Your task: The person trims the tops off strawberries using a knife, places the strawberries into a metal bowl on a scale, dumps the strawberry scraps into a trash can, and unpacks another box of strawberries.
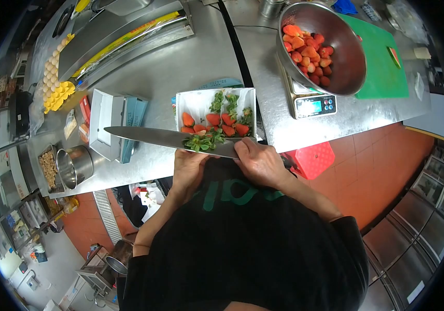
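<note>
A large kitchen knife (146, 136) lies crosswise in front of me, its broad blade pointing left. My right hand (261, 161) is closed around it near the handle end. Just below the blade is my left hand (188, 168), fingers curled; the blade covers their tips and whatever they may hold. Green strawberry leaves (203, 142) rest on the blade between both hands. Behind the knife stands a white box (180, 101) with several red strawberries (213, 119) in its front part and cut-off leafy tops (230, 102) further back.
At the back right, a steel bowl (349, 57) of hulled strawberries sits on a digital scale (315, 107), beside a green cutting board (380, 57). Empty white boxes (107, 122) stand left. Further left are a steel pot (79, 166) and eggs (51, 72). A red stool (312, 159) is below the table edge.
</note>
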